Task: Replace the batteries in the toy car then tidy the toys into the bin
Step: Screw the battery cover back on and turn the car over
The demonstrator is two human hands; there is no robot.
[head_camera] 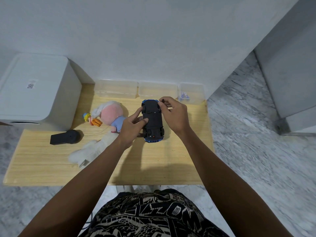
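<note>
A blue toy car is turned upside down above the wooden table, its black underside facing me. My left hand grips its left side, fingers resting on the underside. My right hand holds the far right corner near a front wheel, with fingertips pinched there. The battery cover looks closed. A large white lidded bin stands at the left of the table.
A plush doll with a pink face and white limbs lies left of the car, beside a small orange and yellow toy. A black remote lies near the bin. Three clear plastic boxes line the wall; the right one holds small items.
</note>
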